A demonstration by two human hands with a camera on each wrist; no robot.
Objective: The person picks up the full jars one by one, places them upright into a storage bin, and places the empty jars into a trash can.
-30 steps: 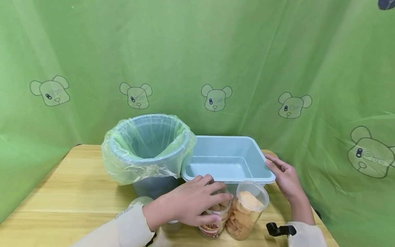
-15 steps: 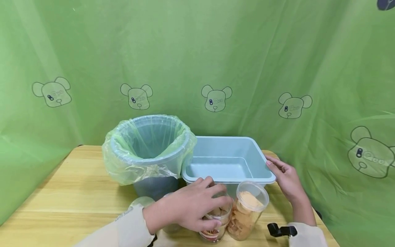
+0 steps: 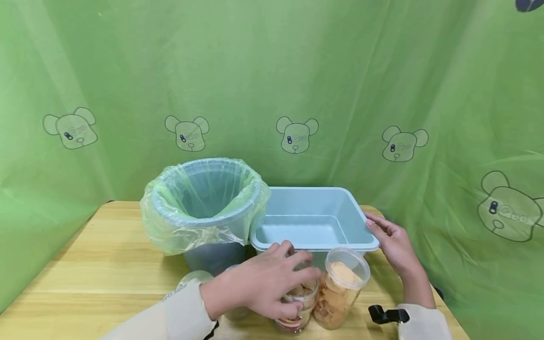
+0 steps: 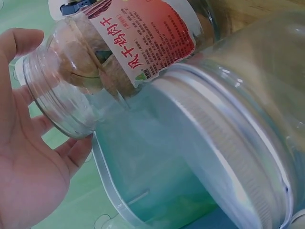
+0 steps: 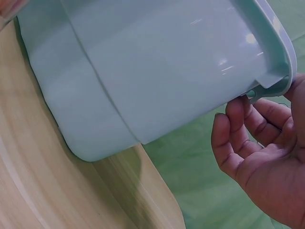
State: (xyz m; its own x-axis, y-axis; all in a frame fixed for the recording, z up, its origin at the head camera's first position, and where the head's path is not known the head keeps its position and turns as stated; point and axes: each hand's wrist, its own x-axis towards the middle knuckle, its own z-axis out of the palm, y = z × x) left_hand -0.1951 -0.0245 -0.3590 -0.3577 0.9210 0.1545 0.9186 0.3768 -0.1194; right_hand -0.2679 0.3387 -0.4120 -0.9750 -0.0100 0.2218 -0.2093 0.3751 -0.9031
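Note:
My left hand (image 3: 267, 283) reaches over a clear jar (image 3: 307, 301) from above, fingers curled round its top. The left wrist view shows the jar's red and white label (image 4: 152, 40) and brown lumps inside, with thumb and fingers about its neck. At the right, my right hand (image 3: 397, 248) grips the rim of a light blue basin (image 3: 306, 247). Thumb on top and fingers curled beneath the rim show in the right wrist view. A clear tub of orange-brown pieces (image 3: 333, 304) stands beside the jar, in front of the basin.
Left of the basin stands a blue bin (image 3: 208, 257) lined with a thin green bag (image 3: 159, 236). Other clear containers, partly hidden, stand behind my left forearm; a jar with a silvery lid (image 4: 228, 152) looms close in the left wrist view. A green curtain (image 3: 255, 61) hangs behind the table (image 3: 97, 264).
The jar under my left hand has shifted slightly toward the table's front, and the thumb has slid a little left. My right hand keeps its place on the basin rim.

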